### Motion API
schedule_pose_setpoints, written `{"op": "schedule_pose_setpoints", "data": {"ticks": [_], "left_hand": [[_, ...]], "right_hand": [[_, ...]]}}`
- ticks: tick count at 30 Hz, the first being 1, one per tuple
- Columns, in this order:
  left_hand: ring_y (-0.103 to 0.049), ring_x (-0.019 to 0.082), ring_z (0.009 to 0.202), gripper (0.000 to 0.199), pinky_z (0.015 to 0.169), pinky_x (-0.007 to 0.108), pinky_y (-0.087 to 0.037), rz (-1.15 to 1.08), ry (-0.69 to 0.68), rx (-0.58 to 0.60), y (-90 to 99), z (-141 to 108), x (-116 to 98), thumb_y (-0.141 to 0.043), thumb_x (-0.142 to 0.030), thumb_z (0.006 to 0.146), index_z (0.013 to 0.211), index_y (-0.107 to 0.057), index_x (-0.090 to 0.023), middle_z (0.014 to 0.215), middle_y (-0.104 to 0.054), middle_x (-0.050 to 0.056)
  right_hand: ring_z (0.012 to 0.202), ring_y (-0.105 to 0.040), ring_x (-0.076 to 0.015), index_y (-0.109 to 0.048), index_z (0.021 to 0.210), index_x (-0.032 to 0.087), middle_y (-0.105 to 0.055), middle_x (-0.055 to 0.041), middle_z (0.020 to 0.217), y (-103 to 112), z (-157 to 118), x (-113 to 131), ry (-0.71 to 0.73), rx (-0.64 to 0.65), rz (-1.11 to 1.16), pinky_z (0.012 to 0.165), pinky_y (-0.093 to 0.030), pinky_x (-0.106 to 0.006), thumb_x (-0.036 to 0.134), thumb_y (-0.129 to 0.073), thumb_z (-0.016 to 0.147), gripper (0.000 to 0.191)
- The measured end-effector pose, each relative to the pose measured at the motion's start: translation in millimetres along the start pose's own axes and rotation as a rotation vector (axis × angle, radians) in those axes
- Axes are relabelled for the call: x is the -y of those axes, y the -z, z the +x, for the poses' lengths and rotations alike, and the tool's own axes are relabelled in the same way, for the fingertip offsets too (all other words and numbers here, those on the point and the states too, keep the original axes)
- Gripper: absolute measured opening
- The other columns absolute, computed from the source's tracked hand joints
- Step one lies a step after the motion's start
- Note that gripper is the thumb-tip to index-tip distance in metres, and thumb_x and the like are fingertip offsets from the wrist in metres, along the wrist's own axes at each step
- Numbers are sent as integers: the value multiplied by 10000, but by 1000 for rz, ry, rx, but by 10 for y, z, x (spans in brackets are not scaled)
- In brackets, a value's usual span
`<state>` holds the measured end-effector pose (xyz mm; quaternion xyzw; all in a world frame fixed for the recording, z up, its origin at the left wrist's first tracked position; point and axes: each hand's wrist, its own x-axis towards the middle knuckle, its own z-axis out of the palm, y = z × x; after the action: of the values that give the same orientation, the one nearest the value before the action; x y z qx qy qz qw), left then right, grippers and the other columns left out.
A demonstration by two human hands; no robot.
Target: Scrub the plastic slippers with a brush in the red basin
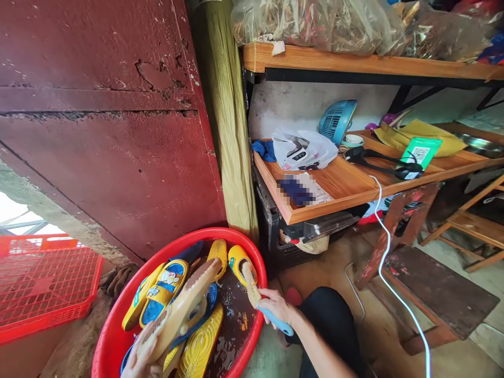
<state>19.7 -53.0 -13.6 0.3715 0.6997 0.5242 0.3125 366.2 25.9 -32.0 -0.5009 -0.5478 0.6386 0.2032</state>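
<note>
At lower left of centre: red basin [109, 323], holds dark water [238, 307] and yellow-and-blue slippers [170, 286]. Above it: left hand [142, 356], fingers clamped on a beige-soled slipper [188, 303]; if wet, it could slide free and splash. By the right rim: right hand [276, 305], fingers wrapped round a blue-handled brush [279, 321]; a glancing stroke could flick water outward.

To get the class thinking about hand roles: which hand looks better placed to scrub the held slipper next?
Probably the right hand: it grips the brush by its blue handle, while the left hand is occupied holding the slipper over the red tub.
</note>
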Motion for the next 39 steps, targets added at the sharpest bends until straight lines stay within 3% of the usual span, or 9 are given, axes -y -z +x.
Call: {"op": "schedule_pose_setpoints", "data": {"ticks": [3, 7, 10, 15, 19, 21, 25, 31, 39], "left_hand": [[-660, 327, 1227, 579, 932, 424, -626, -338, 198, -131, -29, 311, -185, -612, -588, 810, 1313, -594, -303, 1232, -723, 61], [-753, 237, 824, 537, 580, 291, -610, -541, 497, -78, -208, 630, -444, -595, -546, 885, 1347, -560, -273, 1000, -742, 45], [-743, 226, 786, 465, 558, 291, -602, -597, 570, -54, -413, 757, -568, -546, -483, 936, 1338, -556, -251, 934, -730, 48], [-734, 169, 828, 340, 667, 255, -621, -653, 484, -54, -633, 777, -618, -483, -267, 967, 1292, -558, -198, 991, -717, 71], [-738, 166, 782, 400, 699, 291, -616, -572, 432, -70, -580, 448, -400, -613, -270, 899, 1281, -524, -190, 980, -725, 84], [-747, 202, 786, 492, 715, 353, -619, -375, 252, -2, -481, 187, -187, -697, -412, 840, 1260, -520, -229, 989, -746, 81], [-723, 374, 1061, 490, 982, 532, -544, 328, -32, 407, -278, -244, 320, -736, -544, 703, 1064, -658, -221, 1102, -768, 157], [-367, 363, 1498, 847, 1229, 470, -283, 1059, -107, 583, -501, -358, 699, -617, -379, 726, 1489, -433, -60, 1603, -393, 259], [-448, 381, 1444, 722, 1224, 486, -279, 596, -62, 554, -798, -197, 684, -619, -255, 612, 1331, -604, -192, 1452, -606, 180]], "right_hand": [[339, -460, -118, -650, 1271, 173, -539, 69, 485, 3, 4, 11, 13, 0, -2, 371, -390, -206, 383, -491, 806, 534], [326, -440, -110, -653, 1253, 180, -541, 71, 489, -13, 12, 10, 18, -13, -15, 363, -367, -199, 386, -473, 829, 505], [325, -440, -114, -641, 1274, 180, -526, 75, 472, -28, -5, 35, 1, -35, -35, 364, -363, -195, 353, -464, 846, 494], [349, -453, -112, -629, 1302, 183, -515, 79, 473, -34, -48, 81, -6, -55, -56, 387, -389, -195, 338, -487, 849, 500], [367, -469, -127, -589, 1375, 182, -522, 76, 484, -32, -52, 53, 9, -61, -61, 374, -407, -211, 365, -487, 857, 559], [367, -468, -127, -574, 1398, 181, -524, 76, 485, -27, -39, 30, 17, -61, -62, 363, -398, -207, 368, -484, 860, 576], [360, -465, -111, -579, 1399, 184, -523, 77, 482, -11, 2, 12, -3, -47, -69, 367, -379, -185, 368, -487, 874, 564], [358, -468, -110, -589, 1397, 214, -525, 83, 480, -36, -7, 31, -18, -62, -73, 367, -392, -183, 369, -501, 886, 541], [348, -463, -100, -553, 1443, 223, -509, 92, 470, -91, -27, -21, -13, -108, -70, 360, -397, -168, 392, -510, 898, 572]]}}
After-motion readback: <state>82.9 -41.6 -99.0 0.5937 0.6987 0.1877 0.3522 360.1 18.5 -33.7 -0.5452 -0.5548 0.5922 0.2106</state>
